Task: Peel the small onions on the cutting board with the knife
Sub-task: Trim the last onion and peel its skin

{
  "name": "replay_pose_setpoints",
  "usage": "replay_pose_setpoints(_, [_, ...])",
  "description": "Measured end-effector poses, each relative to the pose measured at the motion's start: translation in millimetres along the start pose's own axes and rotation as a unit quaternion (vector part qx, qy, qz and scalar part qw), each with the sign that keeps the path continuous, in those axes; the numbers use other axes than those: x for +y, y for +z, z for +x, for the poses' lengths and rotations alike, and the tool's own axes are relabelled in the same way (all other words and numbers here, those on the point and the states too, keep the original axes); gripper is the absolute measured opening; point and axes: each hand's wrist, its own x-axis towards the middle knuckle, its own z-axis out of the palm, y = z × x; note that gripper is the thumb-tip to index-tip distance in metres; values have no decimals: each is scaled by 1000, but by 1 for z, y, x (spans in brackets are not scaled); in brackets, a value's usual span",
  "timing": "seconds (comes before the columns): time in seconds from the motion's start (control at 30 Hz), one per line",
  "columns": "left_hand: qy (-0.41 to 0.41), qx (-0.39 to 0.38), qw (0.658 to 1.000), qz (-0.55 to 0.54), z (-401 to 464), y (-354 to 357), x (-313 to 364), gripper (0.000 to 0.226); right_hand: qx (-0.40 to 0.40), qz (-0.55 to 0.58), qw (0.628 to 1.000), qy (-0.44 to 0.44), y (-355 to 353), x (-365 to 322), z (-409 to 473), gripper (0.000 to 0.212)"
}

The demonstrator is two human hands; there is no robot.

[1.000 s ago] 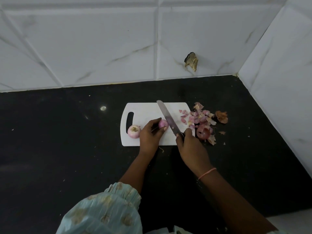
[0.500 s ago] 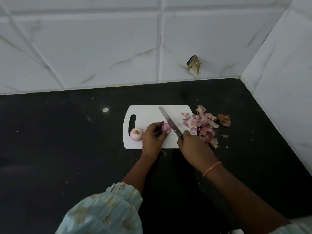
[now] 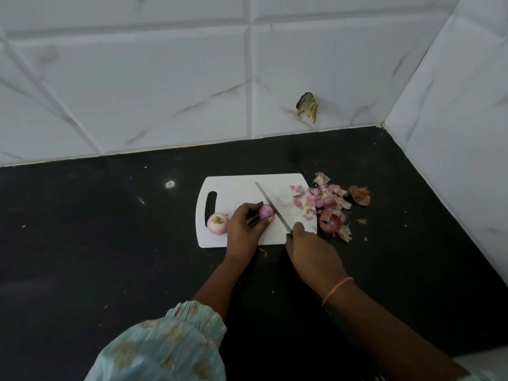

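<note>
Pinching a small onion near the cutting board's front edge, the left hand holds steady; the right hand grips the knife, whose blade has slid against it, starting a cut.

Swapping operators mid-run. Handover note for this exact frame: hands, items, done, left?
Left hand: pinches a small onion on the white cutting board.
Right hand: grips the knife handle; the blade lies diagonally across the board, its edge beside the held onion.
Second onion: sits on the board's left side near the handle slot, cut end up, apparently already skinned.
Peels: piled at the board's right edge and on the black counter.
Done: several skins removed, judging by the pile.
Left: finish the held onion; whether its skin is fully off cannot be told.
</note>
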Motion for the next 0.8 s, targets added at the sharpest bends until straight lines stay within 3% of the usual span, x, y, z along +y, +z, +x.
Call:
replay_pose_setpoints(0.5, [8, -4, 1000, 8, -2, 0, 0, 28, 18, 13, 1000, -11, 6, -9, 25, 24])
replay_pose_setpoints(0.8, [1, -7, 1000, 14, -2, -2, 1, 28, 4, 71, 996, 44, 22, -5, 9, 25])
